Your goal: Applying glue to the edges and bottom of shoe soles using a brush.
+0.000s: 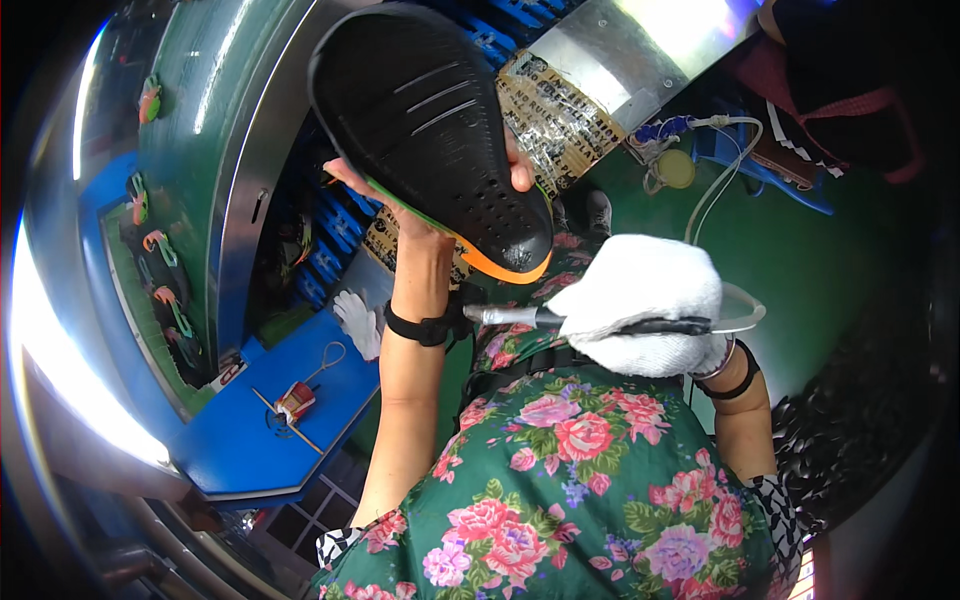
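Observation:
My bare left hand point(418, 215) grips a black shoe sole point(425, 125) by its edges, fingers wrapped round its narrow part. The sole stands tilted with its wide end up and away from me. Small holes dot its heel end, grooves cross the wide end, and orange and green show along its rim. To the right, my right hand point(640, 300) wears a white glove and closes round a slim dark-bodied brush point(505, 314). Its pale tip points left, below the heel and apart from it. A whitish hose point(750, 308) loops out behind the glove.
On the left runs a green conveyor point(195, 150) carrying several orange-and-green pieces point(150, 100). A blue table point(310, 440) holds a white glove point(358, 322) and a small red-and-white item point(295, 402). Tape-covered cardboard point(555, 110) lies beyond the sole. A yellowish container point(675, 168) stands at right.

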Demonstrator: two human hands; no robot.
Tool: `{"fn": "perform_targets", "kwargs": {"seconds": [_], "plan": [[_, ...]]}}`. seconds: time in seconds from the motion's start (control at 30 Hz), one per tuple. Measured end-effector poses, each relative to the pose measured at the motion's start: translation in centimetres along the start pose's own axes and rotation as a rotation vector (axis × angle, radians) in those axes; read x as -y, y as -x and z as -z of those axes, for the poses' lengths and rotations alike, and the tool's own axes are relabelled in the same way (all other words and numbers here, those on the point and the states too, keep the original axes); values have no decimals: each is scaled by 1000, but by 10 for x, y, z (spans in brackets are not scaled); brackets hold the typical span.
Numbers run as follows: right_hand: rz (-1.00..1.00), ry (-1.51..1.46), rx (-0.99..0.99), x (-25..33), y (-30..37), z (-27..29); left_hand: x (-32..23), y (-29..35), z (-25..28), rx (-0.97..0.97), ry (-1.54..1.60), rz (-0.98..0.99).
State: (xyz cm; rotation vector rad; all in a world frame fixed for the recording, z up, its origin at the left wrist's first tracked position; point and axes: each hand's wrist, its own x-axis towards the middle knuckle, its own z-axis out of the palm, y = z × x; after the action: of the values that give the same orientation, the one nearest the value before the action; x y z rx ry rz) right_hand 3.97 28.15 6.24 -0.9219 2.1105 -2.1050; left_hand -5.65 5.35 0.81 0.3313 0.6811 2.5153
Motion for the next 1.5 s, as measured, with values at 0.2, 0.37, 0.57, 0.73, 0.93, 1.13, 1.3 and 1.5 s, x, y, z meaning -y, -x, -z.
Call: {"fn": "perform_targets", "kwargs": {"seconds": [0.2,0.37,0.57,0.73,0.93,1.13,1.3,1.5], "plan": [[77,240,64,-5,1,-6,-1,4,-10,-335,-36,105],[149,101,97,-4,-2,7,-1,1,-1,-159,-37,233],[191,244,263,-9,-12,3,2,-1,9,-147,-47,304],[280,274,244,-12,-16,13,-1,-7,9,-204,-117,371],[275,221,371,-29,-24,9,-13,-15,7,-301,-234,619],[291,250,347,-42,-34,16,-14,-27,5,-352,-468,657],[185,194,319,-50,-44,23,-26,-29,18,-316,-427,683],[-142,-103,-114,-51,-58,43,-11,-17,39,-375,68,433]]}}
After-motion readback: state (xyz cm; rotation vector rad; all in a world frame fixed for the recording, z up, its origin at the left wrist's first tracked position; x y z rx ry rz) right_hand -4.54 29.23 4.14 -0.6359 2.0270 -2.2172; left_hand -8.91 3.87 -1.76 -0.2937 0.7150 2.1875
